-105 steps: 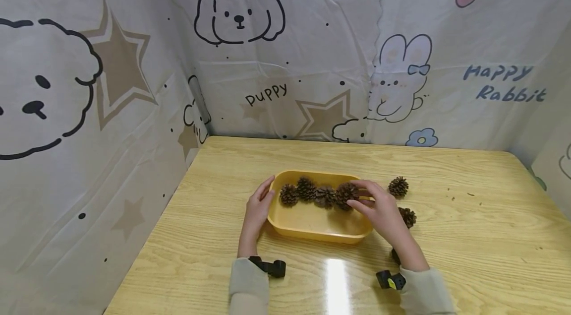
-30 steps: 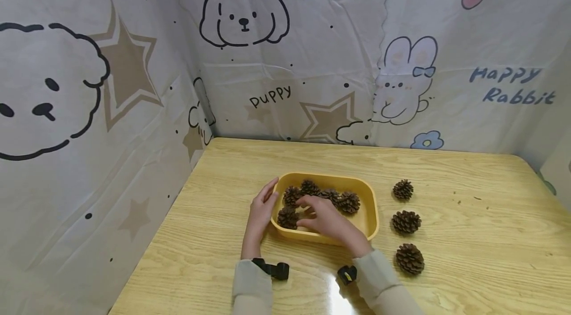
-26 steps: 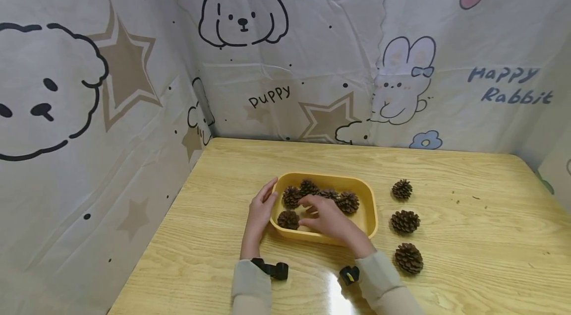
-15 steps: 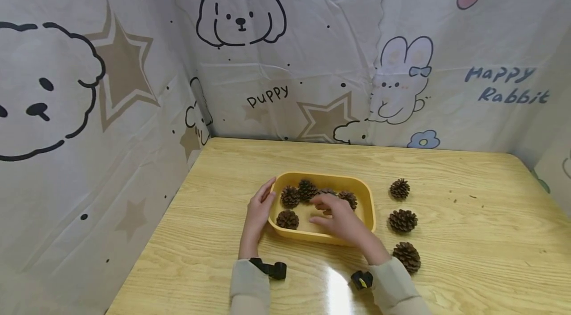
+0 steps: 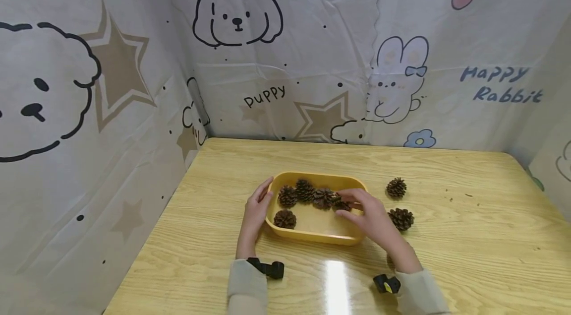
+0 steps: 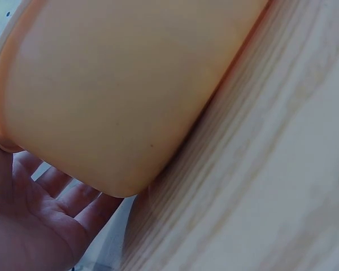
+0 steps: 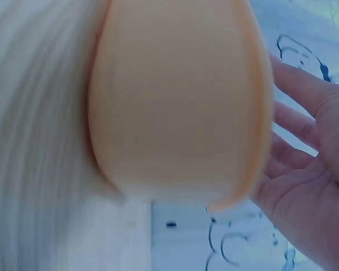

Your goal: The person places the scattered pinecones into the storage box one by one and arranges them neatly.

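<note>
A yellow tray [image 5: 312, 236] holds several brown pine cones: one [image 5: 284, 219] at its near left and a row along the far side, including a dark cone [image 5: 305, 191]. My left hand [image 5: 255, 216] holds the tray's left end, thumb at the rim and fingers along the outer wall. My right hand [image 5: 372, 218] is over the tray's right end, fingers parted and loosely bent around the rightmost cone [image 5: 342, 204], which they partly cover. I see no cone lifted. In the right wrist view the fingertips are hidden behind the tray wall [image 7: 175, 101].
To the right of the tray, loose pine cones lie on the wooden table [image 5: 468, 235]: a far cone [image 5: 396, 188], a middle cone [image 5: 401, 219] and a near one mostly hidden by the right forearm. A printed cloth [image 5: 267, 72] hangs behind the table.
My right hand has let go of a pine cone at the tray's near left and moved right across the tray. The left hand stays at the left end.
</note>
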